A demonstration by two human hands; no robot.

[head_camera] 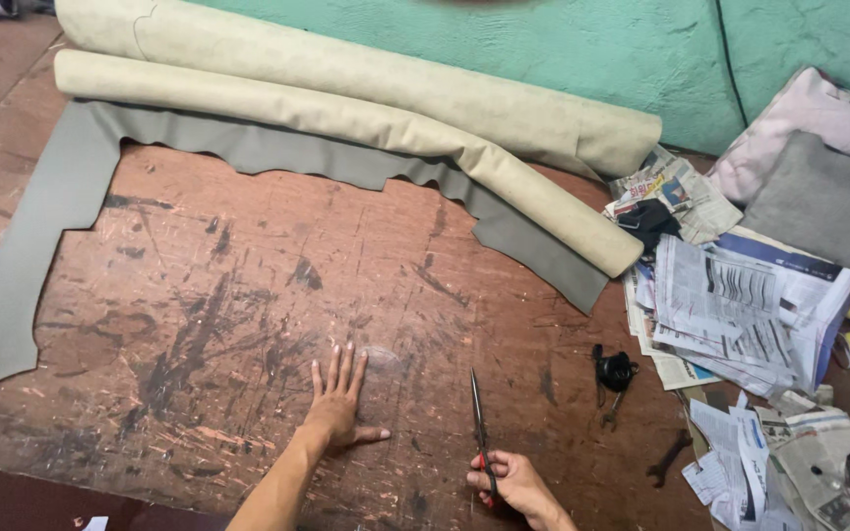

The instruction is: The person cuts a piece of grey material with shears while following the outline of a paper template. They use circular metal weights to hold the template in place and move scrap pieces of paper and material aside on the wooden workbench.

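On the table (248,295):
Your left hand (338,398): flat, fingers spread.
Your right hand (504,482): fingers wrapped round scissors (479,418), blades closed.

You have one view, from the camera on your head, looking steeply down at the scratched brown table (248,295) from close above. It faces the green wall (543,49) at the far edge, with your forearms entering from the bottom.

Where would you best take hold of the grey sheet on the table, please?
Probably the grey sheet's loose lower-left end, from the left table edge: it lies flat and uncovered there, while its top strip is pinned under the beige rolls.
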